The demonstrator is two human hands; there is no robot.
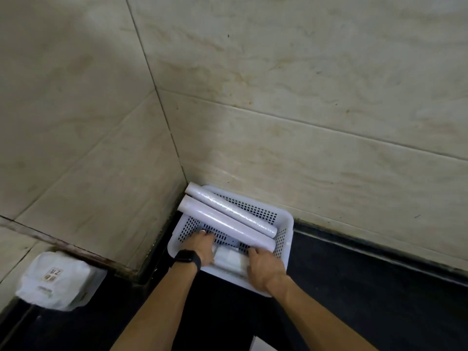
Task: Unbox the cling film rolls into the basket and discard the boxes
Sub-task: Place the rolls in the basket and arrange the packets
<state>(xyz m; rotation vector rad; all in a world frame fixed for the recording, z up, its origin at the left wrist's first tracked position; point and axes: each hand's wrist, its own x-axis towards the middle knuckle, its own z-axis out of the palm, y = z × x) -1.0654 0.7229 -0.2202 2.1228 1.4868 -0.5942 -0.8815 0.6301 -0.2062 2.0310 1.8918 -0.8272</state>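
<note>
Basket (285, 224) sits in the wall corner on the dark counter, two cling film rolls (228, 219) lying diagonally across it. Left hand (202, 247) and right hand (264, 268) close around a third roll (231, 259) at the near rim, apart from the other two.

My basket (285, 225) is white perforated plastic, tucked into the corner where the two tiled walls meet. Two rolls lie across it side by side, touching, both slanting with their left ends propped on the basket's far-left rim and their right ends down near its right wall. The far roll (231, 210) looks glossy; the near roll (225, 223) is matte and pale. A third roll (231, 259), white, lies along the basket's near side.
</note>
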